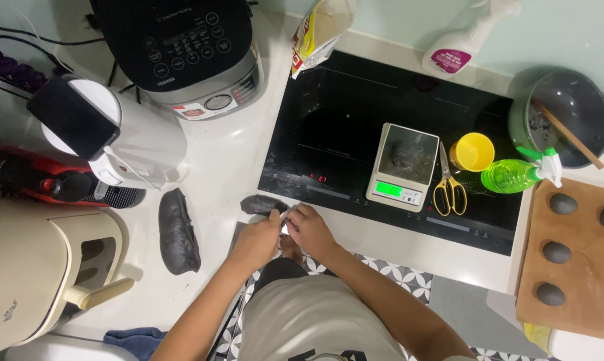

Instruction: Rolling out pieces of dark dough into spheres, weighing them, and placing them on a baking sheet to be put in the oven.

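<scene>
Together, left hand (258,242) and right hand (309,230) (fingers pinched shut) on a small dark dough piece (263,204) at counter's edge.

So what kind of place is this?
Most likely a home kitchen counter: a black induction cooktop, a rice cooker and a digital kitchen scale sit on it, and both hands work dark dough.

We are counting four dark dough balls (563,204) on the wooden board (583,307), one long dark dough log (177,230) on the bench (228,167), one small dough piece (262,203) at the hands, one lump on the scale (404,167), two spray bottles (516,175), one yellow cup (474,151), one pair of scissors (448,187), one pot (566,113).
</scene>
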